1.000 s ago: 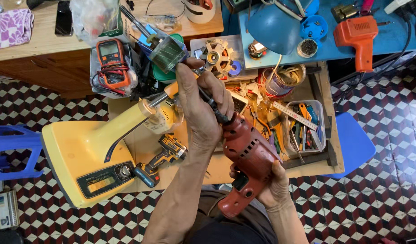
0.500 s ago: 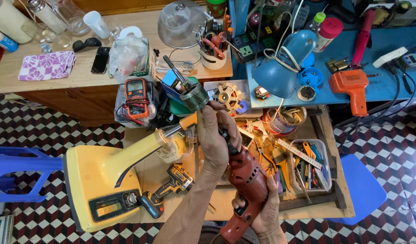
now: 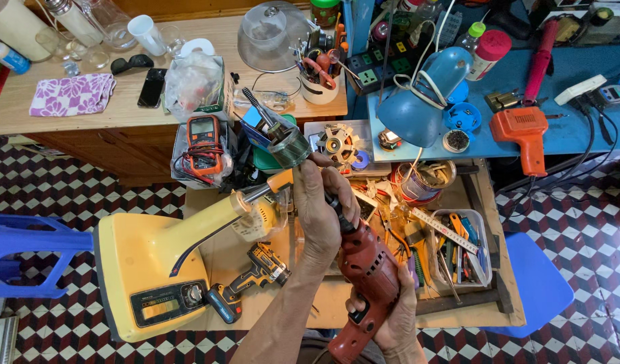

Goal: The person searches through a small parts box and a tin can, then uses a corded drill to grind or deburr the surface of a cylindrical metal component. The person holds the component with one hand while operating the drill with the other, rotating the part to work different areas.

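The right hand (image 3: 389, 322) is clenched around the grip of a red drill (image 3: 365, 275), low in the view and just above the near edge of the bench (image 3: 256, 317). The left hand (image 3: 320, 212) is wrapped around the drill's dark front end, fingers curled close under the metal chuck (image 3: 288, 147), from which a bit (image 3: 256, 108) sticks up and away. So the drill is held in the air over the cluttered bench, tilted, nose pointing towards the top left. The step in hand looks like working the chuck by hand. To do it well, the rear grip should hold the body dead steady while the front fingers do all the turning, and the trigger finger ought to stay clear, though I cannot tell where it rests. Keeping the nose up helps the bit sit straight and not drop out. Just beside the left hand lie a yellow fan base (image 3: 155, 269) and a small cordless driver (image 3: 249, 280); a multimeter (image 3: 203, 141) and a blue lamp (image 3: 417, 108) stand further off, so the turning elbow has room.
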Demonstrator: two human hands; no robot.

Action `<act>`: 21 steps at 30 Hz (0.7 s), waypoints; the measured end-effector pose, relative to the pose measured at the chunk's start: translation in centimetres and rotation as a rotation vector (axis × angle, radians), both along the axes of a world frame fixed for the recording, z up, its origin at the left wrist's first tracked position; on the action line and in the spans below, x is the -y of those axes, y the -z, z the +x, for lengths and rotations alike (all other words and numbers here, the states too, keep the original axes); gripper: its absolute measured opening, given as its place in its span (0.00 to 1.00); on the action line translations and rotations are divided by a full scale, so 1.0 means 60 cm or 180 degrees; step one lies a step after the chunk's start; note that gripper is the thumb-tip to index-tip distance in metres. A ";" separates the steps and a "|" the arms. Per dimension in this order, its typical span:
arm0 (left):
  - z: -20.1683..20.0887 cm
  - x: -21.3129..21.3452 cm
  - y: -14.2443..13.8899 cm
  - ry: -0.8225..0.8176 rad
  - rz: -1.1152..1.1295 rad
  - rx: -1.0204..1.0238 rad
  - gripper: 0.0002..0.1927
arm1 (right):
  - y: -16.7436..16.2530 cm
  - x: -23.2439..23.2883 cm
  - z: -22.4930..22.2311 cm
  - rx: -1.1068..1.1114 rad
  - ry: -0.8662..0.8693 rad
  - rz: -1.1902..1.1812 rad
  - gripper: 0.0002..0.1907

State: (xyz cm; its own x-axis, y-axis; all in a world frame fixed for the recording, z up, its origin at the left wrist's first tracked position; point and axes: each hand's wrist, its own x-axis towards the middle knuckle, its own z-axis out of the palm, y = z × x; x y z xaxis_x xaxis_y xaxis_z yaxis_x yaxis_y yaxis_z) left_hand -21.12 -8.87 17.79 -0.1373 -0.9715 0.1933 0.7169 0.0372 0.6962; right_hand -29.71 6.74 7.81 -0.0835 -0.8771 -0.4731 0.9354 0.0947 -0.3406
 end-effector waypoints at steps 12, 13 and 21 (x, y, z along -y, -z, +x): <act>-0.008 0.000 0.003 -0.0028 0.0053 0.0060 0.16 | 0.001 -0.003 -0.004 -0.0106 0.0051 0.0091 0.35; -0.008 0.001 0.004 -0.0037 0.0054 0.0060 0.16 | 0.001 -0.003 -0.004 -0.0095 0.0068 0.0158 0.35; -0.004 0.001 0.012 -0.0141 0.0050 0.0084 0.16 | 0.009 -0.004 -0.004 -0.0161 0.0065 0.0078 0.36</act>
